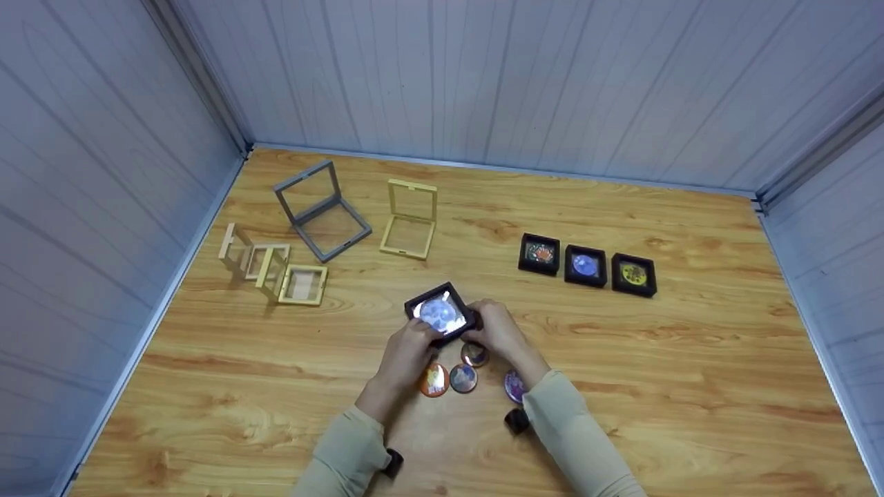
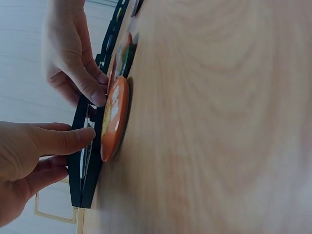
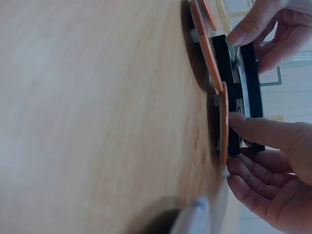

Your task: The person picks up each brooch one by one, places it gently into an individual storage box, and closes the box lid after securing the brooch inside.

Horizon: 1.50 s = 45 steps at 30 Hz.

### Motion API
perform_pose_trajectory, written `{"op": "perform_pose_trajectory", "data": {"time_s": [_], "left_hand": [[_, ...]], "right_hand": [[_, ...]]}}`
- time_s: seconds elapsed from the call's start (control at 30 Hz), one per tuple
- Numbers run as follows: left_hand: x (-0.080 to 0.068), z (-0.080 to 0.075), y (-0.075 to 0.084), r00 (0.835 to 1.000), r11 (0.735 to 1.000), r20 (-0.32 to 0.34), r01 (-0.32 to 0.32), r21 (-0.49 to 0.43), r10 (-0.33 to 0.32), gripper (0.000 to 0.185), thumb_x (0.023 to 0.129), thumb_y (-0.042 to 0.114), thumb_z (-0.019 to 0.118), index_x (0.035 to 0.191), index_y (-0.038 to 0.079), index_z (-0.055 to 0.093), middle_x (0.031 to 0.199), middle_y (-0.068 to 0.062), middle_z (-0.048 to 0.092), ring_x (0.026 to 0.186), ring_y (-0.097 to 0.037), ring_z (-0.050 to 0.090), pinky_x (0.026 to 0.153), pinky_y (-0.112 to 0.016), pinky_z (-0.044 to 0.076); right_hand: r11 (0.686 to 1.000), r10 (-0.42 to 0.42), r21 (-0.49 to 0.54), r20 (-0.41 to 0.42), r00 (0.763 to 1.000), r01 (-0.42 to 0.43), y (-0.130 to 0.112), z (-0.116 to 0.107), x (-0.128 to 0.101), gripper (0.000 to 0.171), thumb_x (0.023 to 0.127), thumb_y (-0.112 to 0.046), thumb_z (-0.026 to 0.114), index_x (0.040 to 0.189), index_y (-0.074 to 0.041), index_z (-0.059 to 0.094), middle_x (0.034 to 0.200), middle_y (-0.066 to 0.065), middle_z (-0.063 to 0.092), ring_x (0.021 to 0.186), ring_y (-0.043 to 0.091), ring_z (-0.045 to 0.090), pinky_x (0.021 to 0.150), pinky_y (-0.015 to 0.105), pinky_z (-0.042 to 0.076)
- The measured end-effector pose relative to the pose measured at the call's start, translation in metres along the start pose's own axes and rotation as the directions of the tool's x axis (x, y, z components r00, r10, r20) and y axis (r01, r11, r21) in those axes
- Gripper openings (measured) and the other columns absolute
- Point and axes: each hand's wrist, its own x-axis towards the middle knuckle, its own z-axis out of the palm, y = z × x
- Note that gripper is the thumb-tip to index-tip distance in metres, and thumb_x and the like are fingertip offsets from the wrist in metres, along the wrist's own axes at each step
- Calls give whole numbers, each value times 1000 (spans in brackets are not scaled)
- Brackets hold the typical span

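A black square display case (image 1: 442, 314) with a pale round badge inside is held just above the wooden table (image 1: 656, 386), near the middle front. My left hand (image 1: 409, 348) grips its near left edge and my right hand (image 1: 496, 331) grips its near right edge. In the left wrist view the thumb (image 2: 63, 140) presses the black case (image 2: 87, 161) edge-on, beside an orange badge (image 2: 115, 119). In the right wrist view the fingers (image 3: 263, 131) pinch the case (image 3: 251, 83). Several loose round badges (image 1: 463, 377) lie under my hands.
Three closed black cases (image 1: 585, 266) with badges stand in a row at the right. Open frames lie at the back left: a grey one (image 1: 319, 210), a yellow one (image 1: 409, 219) and two beige ones (image 1: 276, 270). Walls enclose the table on three sides.
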Motion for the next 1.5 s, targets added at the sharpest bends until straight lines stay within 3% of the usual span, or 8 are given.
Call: {"op": "perform_pose_trajectory", "data": {"time_s": [0.47,0.67,0.83,1.0,1.2,1.37,1.5], "left_hand": [[3,-5,1,996,999,93,-10,50,5,9,72,0,67,79,6,67,75,-4,58,76,-19,54,62,-32,46],[5,-13,0,992,999,118,-38,37,34,10,78,7,65,85,1,66,82,-7,55,75,-20,54,63,-33,46],[14,-27,-6,993,998,107,-45,33,41,15,82,9,61,92,-1,65,89,-9,55,82,-22,55,69,-35,47],[29,-40,-16,994,993,81,-84,82,77,15,79,5,63,92,-3,63,86,-11,54,81,-24,54,67,-36,48],[50,-55,-30,991,978,73,-126,167,115,23,78,3,64,99,-5,60,94,-16,56,88,-29,54,73,-37,48],[68,-64,-43,994,980,70,-92,174,81,30,79,4,63,107,-7,56,100,-18,55,93,-30,53,78,-37,47],[84,-69,-49,995,983,82,-67,173,53,36,80,4,62,112,-8,52,108,-21,52,101,-31,49,83,-37,45]], "right_hand": [[999,28,-29,4,1000,-28,-6,-9,-5,41,67,-6,75,102,7,60,89,13,58,80,24,54,74,37,45],[989,-128,-80,-36,991,125,-10,-12,-7,35,67,-5,74,98,4,61,90,12,56,83,25,54,77,36,45],[945,-283,-174,-4,959,278,-11,-12,-8,26,69,-4,72,92,2,63,90,10,57,87,24,53,79,34,44],[886,-398,-235,57,916,399,-10,-11,-7,19,71,-4,71,88,-1,65,87,8,59,84,22,54,76,33,45],[834,-433,-318,127,892,450,-9,-9,-6,15,72,-6,70,85,-8,66,84,3,60,79,18,53,69,31,43],[802,-443,-348,200,874,486,-10,-9,-4,16,74,-6,68,89,-10,65,86,2,60,81,17,52,71,32,42],[793,-448,-351,220,867,498,-10,-9,-3,19,71,-6,69,90,-10,65,87,2,61,81,17,53,73,31,42]]}}
